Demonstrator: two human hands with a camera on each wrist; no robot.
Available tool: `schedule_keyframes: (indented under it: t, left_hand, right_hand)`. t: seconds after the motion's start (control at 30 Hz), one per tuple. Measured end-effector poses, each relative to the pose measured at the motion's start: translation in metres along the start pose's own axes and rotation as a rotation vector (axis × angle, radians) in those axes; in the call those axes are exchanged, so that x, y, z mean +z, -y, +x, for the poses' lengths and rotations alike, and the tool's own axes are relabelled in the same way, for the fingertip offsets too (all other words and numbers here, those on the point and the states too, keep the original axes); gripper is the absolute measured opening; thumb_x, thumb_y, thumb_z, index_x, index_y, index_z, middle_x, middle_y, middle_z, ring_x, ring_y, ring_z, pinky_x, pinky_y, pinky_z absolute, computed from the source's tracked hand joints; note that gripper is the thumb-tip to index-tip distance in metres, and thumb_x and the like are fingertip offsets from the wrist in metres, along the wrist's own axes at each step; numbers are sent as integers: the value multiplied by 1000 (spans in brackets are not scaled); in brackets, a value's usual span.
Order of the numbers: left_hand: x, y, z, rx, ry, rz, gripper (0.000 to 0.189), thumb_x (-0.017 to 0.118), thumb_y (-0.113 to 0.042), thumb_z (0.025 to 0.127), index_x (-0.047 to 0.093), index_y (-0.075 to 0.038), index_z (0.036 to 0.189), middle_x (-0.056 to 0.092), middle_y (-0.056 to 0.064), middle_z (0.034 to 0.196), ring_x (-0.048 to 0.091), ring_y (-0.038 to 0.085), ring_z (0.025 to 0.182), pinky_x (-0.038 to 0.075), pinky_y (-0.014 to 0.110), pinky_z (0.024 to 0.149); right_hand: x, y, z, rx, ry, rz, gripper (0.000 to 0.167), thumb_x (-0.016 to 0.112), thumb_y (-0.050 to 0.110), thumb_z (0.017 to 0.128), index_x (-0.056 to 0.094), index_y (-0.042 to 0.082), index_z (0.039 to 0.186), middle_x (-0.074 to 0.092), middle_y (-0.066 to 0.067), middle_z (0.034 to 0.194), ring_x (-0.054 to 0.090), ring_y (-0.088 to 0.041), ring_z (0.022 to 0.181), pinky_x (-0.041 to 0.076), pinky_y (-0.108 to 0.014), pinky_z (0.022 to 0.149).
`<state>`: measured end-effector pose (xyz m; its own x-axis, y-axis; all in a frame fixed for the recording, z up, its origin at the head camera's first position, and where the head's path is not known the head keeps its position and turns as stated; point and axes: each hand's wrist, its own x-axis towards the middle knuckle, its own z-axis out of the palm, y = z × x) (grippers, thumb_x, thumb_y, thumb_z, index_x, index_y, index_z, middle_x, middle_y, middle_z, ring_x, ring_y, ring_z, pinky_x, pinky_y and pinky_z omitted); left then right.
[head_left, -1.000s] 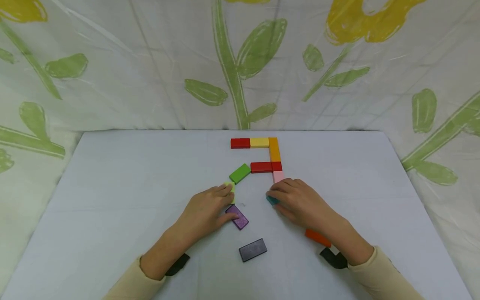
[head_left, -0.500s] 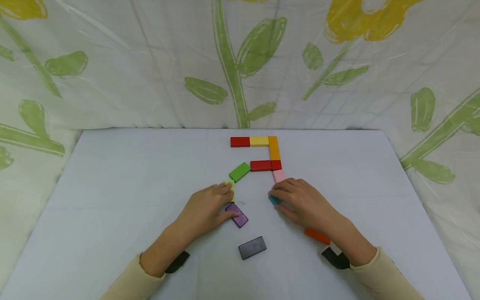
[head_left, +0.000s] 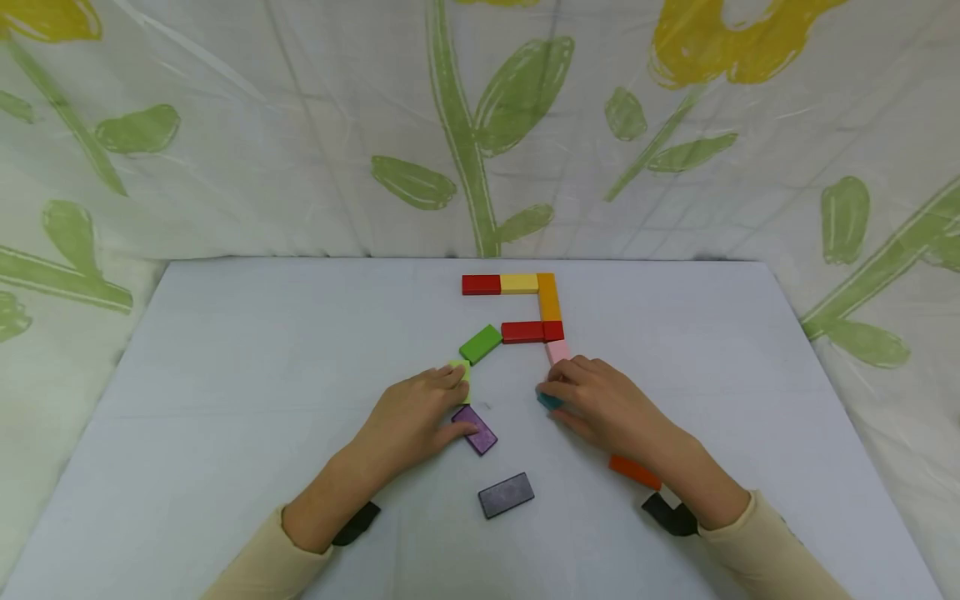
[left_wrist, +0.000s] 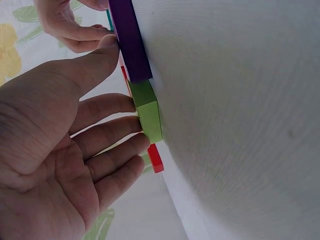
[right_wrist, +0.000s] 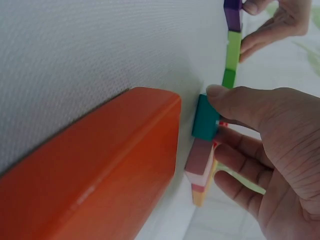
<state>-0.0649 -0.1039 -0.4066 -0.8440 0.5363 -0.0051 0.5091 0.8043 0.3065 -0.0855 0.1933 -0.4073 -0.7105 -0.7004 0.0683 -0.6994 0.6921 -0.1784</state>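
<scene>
My left hand [head_left: 412,421] lies over the light green block [left_wrist: 150,117], its fairly straight fingertips touching that block. Its thumb rests on the purple block [head_left: 474,431], whose end meets the light green one. My right hand [head_left: 603,400] pinches a teal block [right_wrist: 205,118] between thumb and fingers, flat on the table. Beyond the teal block sits a pink block [head_left: 558,351], partly covered by the right fingers in the head view. A green block [head_left: 481,344] slants between the light green block and a red block [head_left: 522,332].
At the back, a red block [head_left: 481,285], a yellow block [head_left: 519,284] and an orange block [head_left: 550,297] form a corner. A small red block [head_left: 552,331] follows. A grey block [head_left: 506,495] lies in front; an orange-red block [head_left: 634,472] lies by the right forearm.
The teal block has shifted very slightly to the right with my right hand, and the pink block has turned a little. My left hand stays where it was.
</scene>
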Motion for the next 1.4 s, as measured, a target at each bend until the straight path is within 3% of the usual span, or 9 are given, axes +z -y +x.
schedule_keyframes:
  t: [0.57, 0.83, 1.07, 1.4]
  left_hand:
    - [2, 1, -1, 18, -21, 18, 52, 83, -46, 90, 77, -7, 124, 69, 14, 144, 65, 29, 137, 55, 45, 113]
    - [2, 1, 0, 17, -16, 19, 52, 83, -45, 89, 77, -7, 124, 70, 14, 143, 66, 30, 137, 56, 45, 112]
    - [2, 1, 0, 18, -20, 5, 53, 83, -45, 89, 77, -7, 125, 70, 15, 143, 66, 30, 137, 56, 46, 113]
    - [0, 1, 0, 13, 12, -2, 60, 84, -51, 87, 75, -7, 127, 68, 15, 145, 64, 30, 138, 55, 46, 114]
  right_hand:
    - [-4, 1, -2, 19, 14, 21, 37, 91, 21, 85, 79, 13, 119, 73, -2, 116, 67, -21, 110, 61, -39, 98]
    - [-6, 6, -6, 20, 28, 21, 40, 89, 23, 87, 78, 14, 124, 73, -3, 127, 67, -25, 120, 59, -44, 105]
    - [-3, 7, -7, -13, 29, -49, 38, 88, 16, 87, 77, 14, 124, 73, -1, 128, 68, -22, 121, 58, -43, 105]
    - [-2, 7, -11, -13, 20, -47, 39, 88, 7, 85, 78, 12, 122, 74, -2, 126, 68, -23, 119, 58, -42, 103]
